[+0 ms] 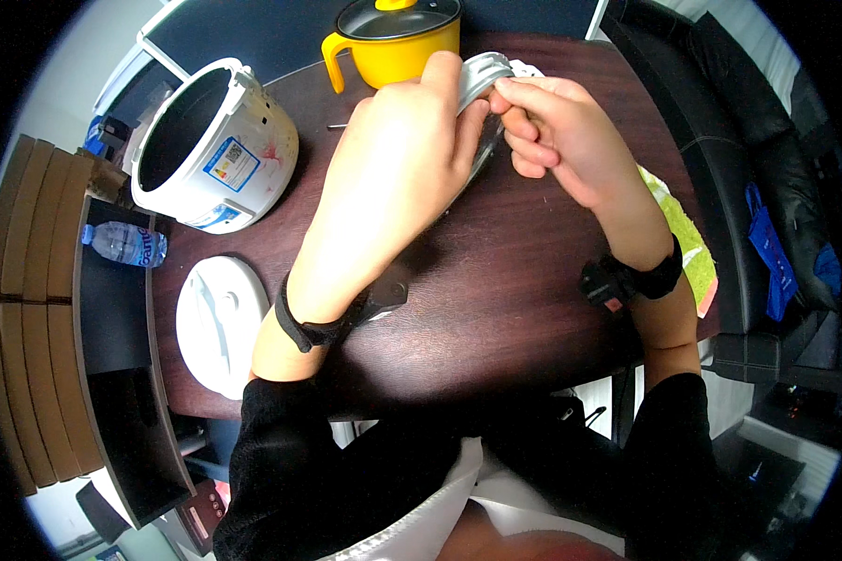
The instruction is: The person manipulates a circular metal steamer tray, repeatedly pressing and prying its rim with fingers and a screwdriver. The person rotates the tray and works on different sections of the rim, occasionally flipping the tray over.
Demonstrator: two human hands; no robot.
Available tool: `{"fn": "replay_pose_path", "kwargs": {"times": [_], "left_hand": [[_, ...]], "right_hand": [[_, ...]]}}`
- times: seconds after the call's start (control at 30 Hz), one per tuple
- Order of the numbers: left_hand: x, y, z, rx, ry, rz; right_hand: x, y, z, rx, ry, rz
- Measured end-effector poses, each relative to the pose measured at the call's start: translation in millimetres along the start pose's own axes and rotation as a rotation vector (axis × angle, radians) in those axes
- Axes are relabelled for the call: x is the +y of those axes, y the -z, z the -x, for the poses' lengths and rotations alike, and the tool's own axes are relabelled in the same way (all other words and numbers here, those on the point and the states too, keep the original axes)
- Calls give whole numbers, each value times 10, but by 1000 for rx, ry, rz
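Observation:
My left hand [407,140] is closed on a round piece with a pale grey rim [480,67], raised over the upper middle of the dark wood table [458,309]; most of the piece is hidden behind that hand. At its right side, the thumb and forefinger of my right hand [557,131] pinch the grey rim, with the other fingers curled below. A dark band is on each of my wrists.
A white pot [262,159] stands back left, near a yellow lidded pot [393,61]. A white lid [210,327] lies front left. A water bottle [126,245] sits on the left shelf. Green cloth [697,271] lies at right, beside a black sofa [758,131].

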State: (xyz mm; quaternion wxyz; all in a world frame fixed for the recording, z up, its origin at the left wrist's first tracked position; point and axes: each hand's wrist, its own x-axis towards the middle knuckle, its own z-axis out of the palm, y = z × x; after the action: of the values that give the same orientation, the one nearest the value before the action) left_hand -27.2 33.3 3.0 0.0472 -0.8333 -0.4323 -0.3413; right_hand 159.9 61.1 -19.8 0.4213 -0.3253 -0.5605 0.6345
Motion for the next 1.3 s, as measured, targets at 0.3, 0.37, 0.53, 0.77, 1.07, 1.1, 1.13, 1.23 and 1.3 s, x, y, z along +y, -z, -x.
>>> {"fn": "replay_pose_path", "kwargs": {"times": [0.3,0.37,0.53,0.77,1.07,1.1,1.13,1.23,1.3], "left_hand": [[2,9,-9,-12,17,52],[35,-2,8,-14,15,31],[39,-7,14,-13,5,48],[8,4,-20,-21,-15,34],[-55,60,-45,-57,16,93],[-72,75,-52,-63,16,99],[-82,83,-56,-69,17,104],[-62,83,-47,-69,11,102],[-51,64,-51,-59,-13,92]], "right_hand": [[-9,-75,31,295,795,1457],[-10,-60,35,274,812,1464],[-29,-11,18,212,829,1416],[68,91,-70,94,648,966],[82,-34,-42,322,671,1061],[95,-49,-58,372,775,1138],[110,-68,-69,423,881,1213],[153,-131,-50,445,882,1270],[186,-88,-101,421,889,1126]]}}
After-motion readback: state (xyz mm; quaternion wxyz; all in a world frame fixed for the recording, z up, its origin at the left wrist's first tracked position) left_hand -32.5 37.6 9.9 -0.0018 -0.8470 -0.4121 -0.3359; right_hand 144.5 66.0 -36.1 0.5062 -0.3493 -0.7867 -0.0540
